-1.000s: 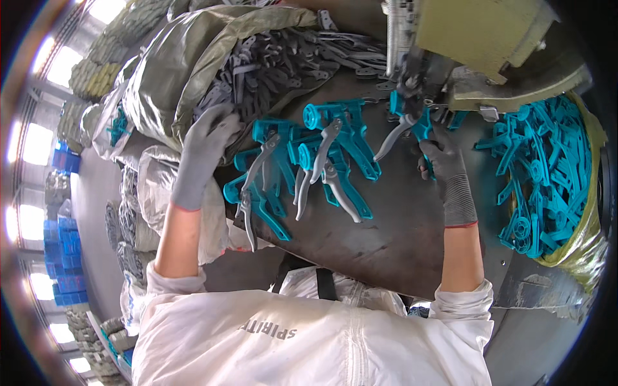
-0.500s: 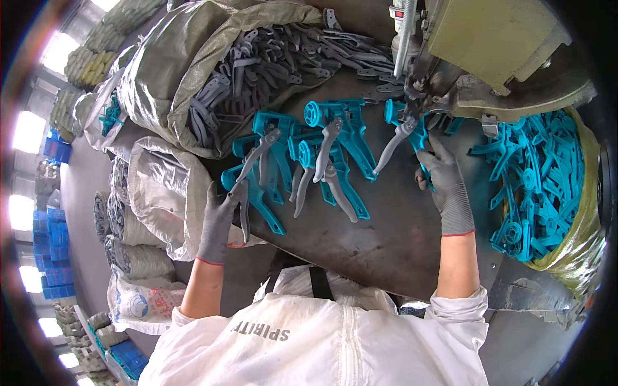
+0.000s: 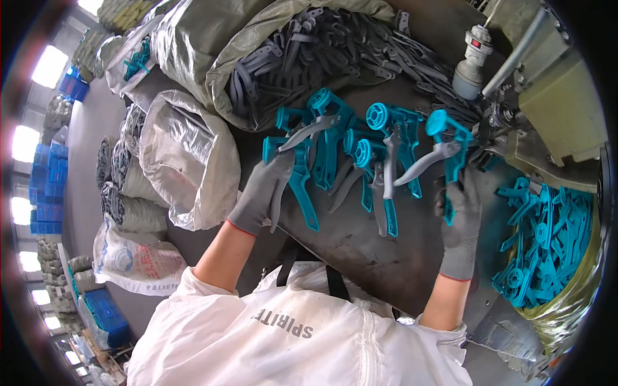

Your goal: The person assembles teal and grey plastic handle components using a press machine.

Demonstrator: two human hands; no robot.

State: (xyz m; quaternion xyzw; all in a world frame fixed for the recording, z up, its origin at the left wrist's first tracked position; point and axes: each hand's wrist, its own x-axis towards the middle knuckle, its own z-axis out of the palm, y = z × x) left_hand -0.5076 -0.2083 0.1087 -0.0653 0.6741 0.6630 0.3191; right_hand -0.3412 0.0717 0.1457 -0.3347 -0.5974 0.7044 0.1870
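Beside left grip [image 3: 264,193] clamping teal tool [image 3: 297,174], sack [image 3: 193,38] of grey handles [image 3: 322,45], right grip [image 3: 460,215] clamping another

Teal plastic handles [image 3: 335,138] look smooth with matt grey metal levers [image 3: 425,161]; knitted grey cloth gloves [image 3: 264,193]; dull, scuffed metal bench [image 3: 360,251]; shiny woven plastic sacks [image 3: 187,154].

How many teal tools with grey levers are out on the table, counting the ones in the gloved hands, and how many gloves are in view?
Teal tools held in a hand: 2 (left hand, right hand)
Teal tools lying on the table: about 3, overlapping
Grey gloves: 2
Total: about 7
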